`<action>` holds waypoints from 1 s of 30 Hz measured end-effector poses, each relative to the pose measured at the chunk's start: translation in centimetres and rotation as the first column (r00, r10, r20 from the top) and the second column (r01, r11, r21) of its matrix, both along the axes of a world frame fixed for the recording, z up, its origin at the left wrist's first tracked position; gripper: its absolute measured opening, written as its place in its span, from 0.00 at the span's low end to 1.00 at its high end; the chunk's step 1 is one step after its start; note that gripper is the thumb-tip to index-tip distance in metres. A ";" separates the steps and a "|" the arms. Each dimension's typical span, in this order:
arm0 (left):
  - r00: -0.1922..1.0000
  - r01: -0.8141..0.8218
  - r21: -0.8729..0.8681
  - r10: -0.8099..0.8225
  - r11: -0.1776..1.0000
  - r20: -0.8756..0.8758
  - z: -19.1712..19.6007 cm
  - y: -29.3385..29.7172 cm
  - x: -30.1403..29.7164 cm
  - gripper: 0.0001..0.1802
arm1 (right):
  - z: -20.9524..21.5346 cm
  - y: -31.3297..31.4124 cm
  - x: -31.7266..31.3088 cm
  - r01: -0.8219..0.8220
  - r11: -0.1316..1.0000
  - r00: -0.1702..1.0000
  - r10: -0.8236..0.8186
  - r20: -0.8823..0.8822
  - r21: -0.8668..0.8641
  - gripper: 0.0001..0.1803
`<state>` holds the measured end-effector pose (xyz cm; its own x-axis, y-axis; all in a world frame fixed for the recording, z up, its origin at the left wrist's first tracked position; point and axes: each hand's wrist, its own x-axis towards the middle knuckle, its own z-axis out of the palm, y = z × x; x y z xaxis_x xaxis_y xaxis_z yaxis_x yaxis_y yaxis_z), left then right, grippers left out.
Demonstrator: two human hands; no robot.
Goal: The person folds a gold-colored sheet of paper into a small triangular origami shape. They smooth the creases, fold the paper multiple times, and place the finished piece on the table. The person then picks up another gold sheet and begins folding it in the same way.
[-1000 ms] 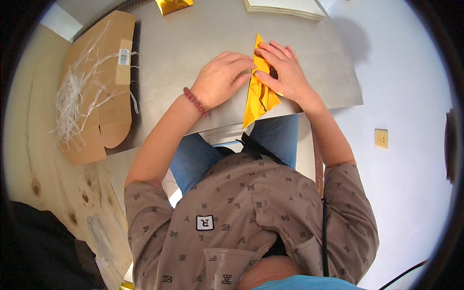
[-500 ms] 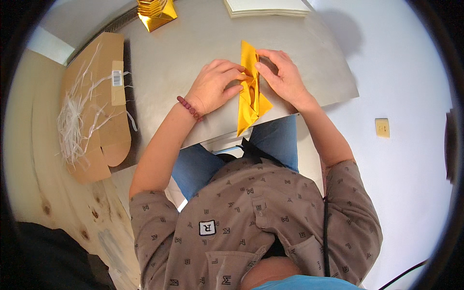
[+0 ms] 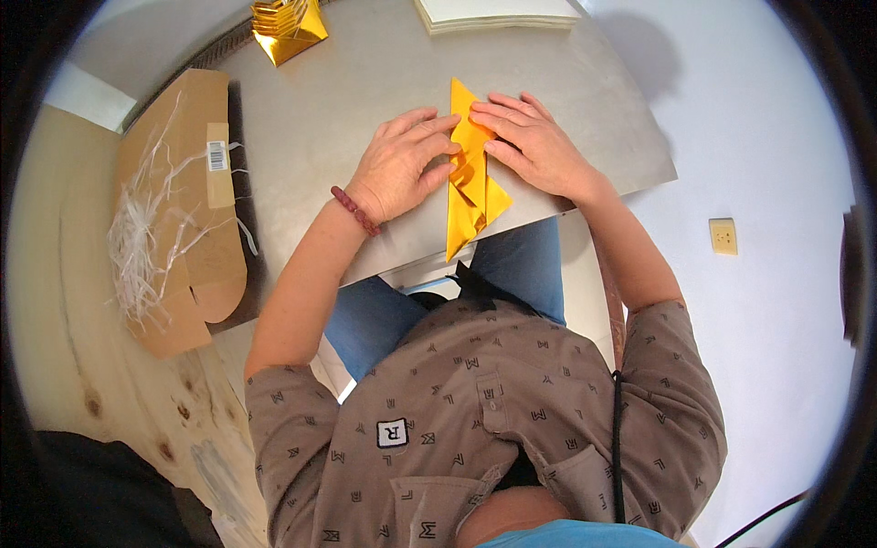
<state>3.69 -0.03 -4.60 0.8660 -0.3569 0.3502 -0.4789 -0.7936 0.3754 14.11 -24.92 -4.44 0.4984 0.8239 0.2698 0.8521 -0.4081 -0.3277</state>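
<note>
The folded gold paper (image 3: 470, 173) lies on the grey table (image 3: 347, 100) right at its near edge, a long narrow shape pointing away from the person, with its lower tip hanging slightly past the edge over the lap. Several layers are already folded in, and a side flap juts out to the right near the bottom.

The left hand (image 3: 402, 164) lies flat beside the paper's left edge, fingers stretched out and pressed together, their tips resting on the upper half of the paper. The right hand (image 3: 534, 146) mirrors it from the other side, fingers extended and pressing down on the paper's right edge. Neither grip pinches anything; both are flat, pressing.

To judge from this, the step in hand is flattening or creasing a fold along the centre line. The next move would likely call for running the fingertips firmly down the crease while one hand keeps the paper from sliding off the edge.

Further out, a beaded bracelet (image 3: 354, 210) sits on the left wrist. A shiny gold folded piece (image 3: 288, 27) stands at the far side of the table, a stack of pale sheets (image 3: 498, 13) beside it. Left of the table lies an open cardboard box (image 3: 178, 210) with white shredded filler (image 3: 137, 247).
</note>
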 end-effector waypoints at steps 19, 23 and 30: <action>0.997 -0.079 -0.032 0.080 0.996 0.000 -1.0 -0.4 0.2 0.13 | 1.4 -3.8 -6.5 -0.250 0.960 0.967 0.254 0.013 -0.128 0.38; 0.997 -0.076 -0.006 0.075 0.997 -0.033 -0.8 -0.3 0.1 0.14 | 1.5 -4.1 -8.7 -0.233 0.969 0.973 0.232 -0.016 -0.084 0.33; 0.996 -0.084 -0.010 0.083 0.996 -0.024 -0.3 -1.5 -2.9 0.21 | -0.2 -4.5 -9.8 -0.165 0.978 0.986 0.166 0.004 0.128 0.28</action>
